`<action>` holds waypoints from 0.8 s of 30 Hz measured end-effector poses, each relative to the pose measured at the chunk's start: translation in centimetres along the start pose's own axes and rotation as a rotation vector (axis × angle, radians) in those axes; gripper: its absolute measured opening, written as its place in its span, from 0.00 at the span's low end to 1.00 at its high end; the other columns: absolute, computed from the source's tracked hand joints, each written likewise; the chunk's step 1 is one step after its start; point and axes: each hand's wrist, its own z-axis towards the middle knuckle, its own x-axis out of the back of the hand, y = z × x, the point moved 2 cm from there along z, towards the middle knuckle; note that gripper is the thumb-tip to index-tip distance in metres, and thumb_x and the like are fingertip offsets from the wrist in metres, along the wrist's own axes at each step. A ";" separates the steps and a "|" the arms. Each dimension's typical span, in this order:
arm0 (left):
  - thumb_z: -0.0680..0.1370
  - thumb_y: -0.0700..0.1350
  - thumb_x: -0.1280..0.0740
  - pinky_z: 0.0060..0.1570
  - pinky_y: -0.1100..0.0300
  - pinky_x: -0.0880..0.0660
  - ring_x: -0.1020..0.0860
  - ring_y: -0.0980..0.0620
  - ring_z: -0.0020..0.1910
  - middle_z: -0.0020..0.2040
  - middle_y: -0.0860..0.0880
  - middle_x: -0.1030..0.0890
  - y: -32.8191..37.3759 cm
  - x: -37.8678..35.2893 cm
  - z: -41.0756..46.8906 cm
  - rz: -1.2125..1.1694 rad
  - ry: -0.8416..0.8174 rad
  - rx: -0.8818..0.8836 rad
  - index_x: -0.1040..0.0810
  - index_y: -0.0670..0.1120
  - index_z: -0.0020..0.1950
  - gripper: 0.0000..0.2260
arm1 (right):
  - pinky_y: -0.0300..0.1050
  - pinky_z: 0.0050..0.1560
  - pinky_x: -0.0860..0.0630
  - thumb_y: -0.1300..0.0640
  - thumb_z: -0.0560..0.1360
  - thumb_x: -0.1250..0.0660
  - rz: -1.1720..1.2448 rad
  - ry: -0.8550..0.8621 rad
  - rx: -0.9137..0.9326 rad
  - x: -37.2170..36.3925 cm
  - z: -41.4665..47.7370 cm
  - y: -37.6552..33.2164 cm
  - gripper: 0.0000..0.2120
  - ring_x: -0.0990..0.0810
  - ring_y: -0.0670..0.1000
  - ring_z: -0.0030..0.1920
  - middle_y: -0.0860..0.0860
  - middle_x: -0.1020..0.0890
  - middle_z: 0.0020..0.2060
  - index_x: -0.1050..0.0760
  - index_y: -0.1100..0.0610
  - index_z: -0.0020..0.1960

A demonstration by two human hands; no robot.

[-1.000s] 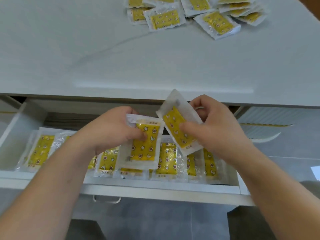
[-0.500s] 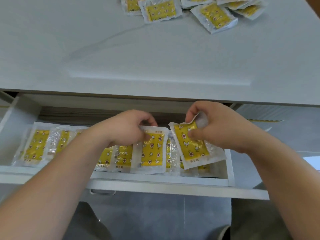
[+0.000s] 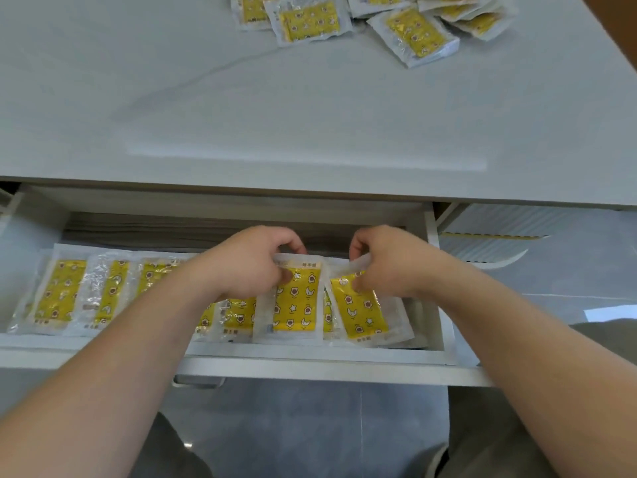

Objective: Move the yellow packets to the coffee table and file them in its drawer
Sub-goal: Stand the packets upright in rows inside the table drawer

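Observation:
The white drawer (image 3: 310, 355) of the coffee table (image 3: 310, 115) stands pulled open, with a row of several yellow packets overlapping inside it. My left hand (image 3: 251, 262) pinches the top edge of one yellow packet (image 3: 296, 307) near the row's right end. Beside it, my right hand (image 3: 386, 260) pinches the top of the last yellow packet (image 3: 365, 313), which leans against the drawer's right side. Both packets are down in the drawer. A loose pile of yellow packets (image 3: 375, 19) lies at the far edge of the tabletop.
Filed packets (image 3: 62, 291) fill the drawer's left part. A metal handle (image 3: 198, 382) hangs under the drawer front. Grey tiled floor (image 3: 310, 426) lies below, and a white ribbed panel (image 3: 496, 224) sits right of the drawer.
Both hands have lowered their packets from above the row into the drawer, setting them side by side at the right end. The view has tilted down slightly.

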 end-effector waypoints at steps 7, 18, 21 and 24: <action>0.79 0.42 0.28 0.46 0.60 0.26 0.22 0.53 0.57 0.58 0.56 0.22 -0.2 -0.3 0.4 0.104 0.043 -0.015 0.22 0.59 0.61 0.15 | 0.46 0.49 0.28 0.59 0.76 0.33 -0.412 0.085 -0.013 -1.4 0.1 0.3 0.11 0.24 0.52 0.49 0.50 0.22 0.48 0.29 0.51 0.56; 0.78 0.49 0.28 0.56 0.55 0.23 0.23 0.49 0.57 0.59 0.51 0.21 0.5 -0.2 0.8 0.499 0.156 -0.001 0.20 0.53 0.64 0.14 | 0.54 0.65 0.30 0.55 0.78 0.33 -0.568 0.146 -0.041 -0.5 -1.0 0.2 0.13 0.26 0.56 0.63 0.53 0.22 0.58 0.25 0.50 0.62; 0.78 0.48 0.28 0.58 0.54 0.22 0.23 0.49 0.58 0.61 0.51 0.21 1.0 0.0 0.7 0.521 0.157 -0.028 0.21 0.53 0.66 0.16 | 0.50 0.53 0.27 0.53 0.79 0.34 -0.533 0.188 -0.006 0.0 -1.2 -0.2 0.07 0.23 0.51 0.50 0.49 0.20 0.48 0.23 0.50 0.57; 0.79 0.49 0.29 0.58 0.57 0.23 0.22 0.51 0.58 0.61 0.53 0.21 1.8 0.2 0.4 0.480 0.151 -0.082 0.22 0.53 0.67 0.17 | 0.47 0.44 0.21 0.47 0.81 0.36 -0.493 0.187 0.033 0.5 -1.5 -0.5 0.08 0.20 0.49 0.42 0.47 0.20 0.42 0.22 0.50 0.55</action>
